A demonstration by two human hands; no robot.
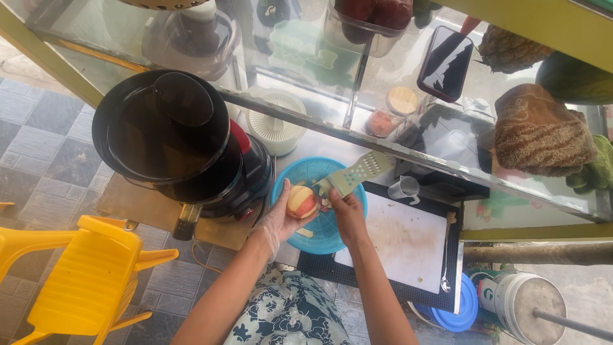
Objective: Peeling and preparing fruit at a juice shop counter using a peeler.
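From the head camera, your left hand (281, 220), in a thin clear glove, is cupped around a partly peeled apple (301, 202), fingers closed on its lower side, with pale flesh showing beside a strip of red skin. Your right hand (348, 214) sits just at three o'clock of the apple, clamped on the handle of a pale green peeler (357, 172) whose slotted blade slants off toward one o'clock; its near end meets the fruit. Both hands hover over a blue plastic strainer basket (345, 236), where a peel scrap lies at about six o'clock of the apple. At nine o'clock of the basket stands a black juicer (185, 147) with a wide round top. At three o'clock of the basket a white cutting board (408, 239) rests on a black mat (319, 263), and a spoon (445, 281) lies by the board's right edge. A small measuring cup (404, 188) stands at twelve o'clock of the board. On the glass shelf above lie a dark phone (445, 62) and a brown knitted cloth (539, 134). A yellow plastic chair (83, 275) sits far off at eight o'clock.
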